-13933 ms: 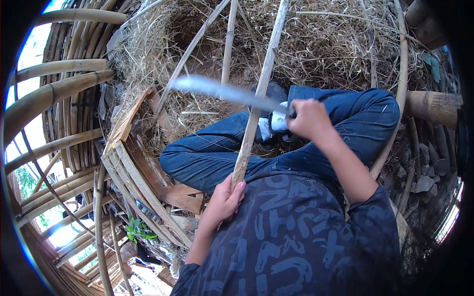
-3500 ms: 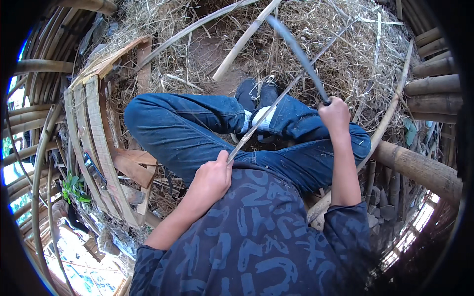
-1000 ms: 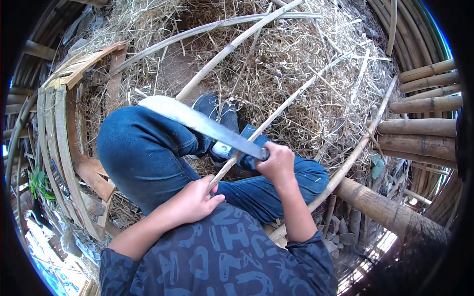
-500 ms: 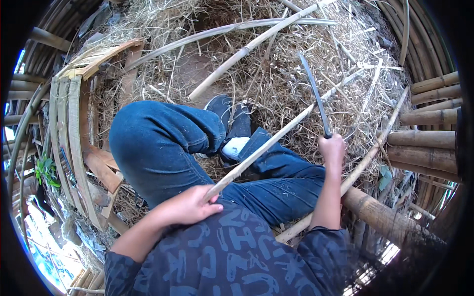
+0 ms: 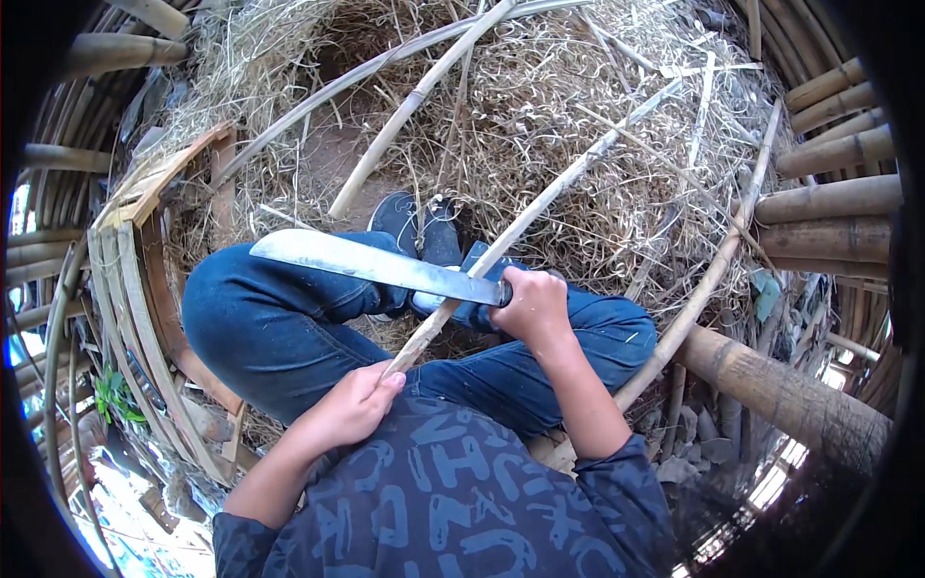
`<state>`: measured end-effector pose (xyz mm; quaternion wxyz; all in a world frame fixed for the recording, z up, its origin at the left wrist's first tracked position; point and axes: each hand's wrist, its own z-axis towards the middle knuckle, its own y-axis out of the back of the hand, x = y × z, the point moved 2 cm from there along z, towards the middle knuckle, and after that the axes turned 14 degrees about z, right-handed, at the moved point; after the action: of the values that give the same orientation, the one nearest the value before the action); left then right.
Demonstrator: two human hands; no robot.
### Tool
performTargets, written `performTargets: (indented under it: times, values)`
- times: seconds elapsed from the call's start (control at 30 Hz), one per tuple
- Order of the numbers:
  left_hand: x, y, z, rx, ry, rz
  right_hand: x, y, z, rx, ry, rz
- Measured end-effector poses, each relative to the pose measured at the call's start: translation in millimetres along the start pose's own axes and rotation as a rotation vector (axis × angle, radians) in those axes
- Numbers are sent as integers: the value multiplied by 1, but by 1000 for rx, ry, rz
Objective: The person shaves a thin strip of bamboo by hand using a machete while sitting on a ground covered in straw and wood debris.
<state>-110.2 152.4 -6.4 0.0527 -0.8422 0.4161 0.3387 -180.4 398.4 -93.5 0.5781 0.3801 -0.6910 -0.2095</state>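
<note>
My left hand (image 5: pixel 355 405) is closed round the near end of a long pale bamboo strip (image 5: pixel 540 204), close to my belly. From there the strip slants away to the far right, over my crossed legs. My right hand (image 5: pixel 536 306) grips the dark handle of a machete (image 5: pixel 361 265). Its wide blade points left, lying across the strip a short way beyond my left hand, with the tip over my left knee. Blade and strip appear to touch where they cross.
Dry straw and shavings (image 5: pixel 568 116) cover the ground ahead. Further bamboo poles (image 5: pixel 424 96) lie across it. A wooden slatted crate (image 5: pixel 135 318) stands at left, and a thick bamboo log (image 5: pixel 780 395) lies at right. Bamboo walls (image 5: pixel 838 207) curve round both sides.
My right hand has come left and nearer, swinging the machete from upright at the right to lying across the strip. The view has shifted slightly. My left hand keeps hold of the strip.
</note>
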Motion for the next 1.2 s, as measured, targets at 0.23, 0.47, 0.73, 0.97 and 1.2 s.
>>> performTargets:
  times: [0.23,0.47,0.73,0.97,1.2]
  values:
    - [-8,4,-4,-22,-13,43,-25,1,14,-125,-15,-136]
    - [-1,-2,-8,-5,-43,8,-54,23,25,-242,-106,-155]
    - [-5,13,-3,6,-22,-32,-40,20,29,-205,-153,-102]
    - [-11,20,8,19,-19,-35,13,8,-11,-73,82,29]
    - [-6,21,-13,44,-24,-11,-83,67,27,-369,-513,-129]
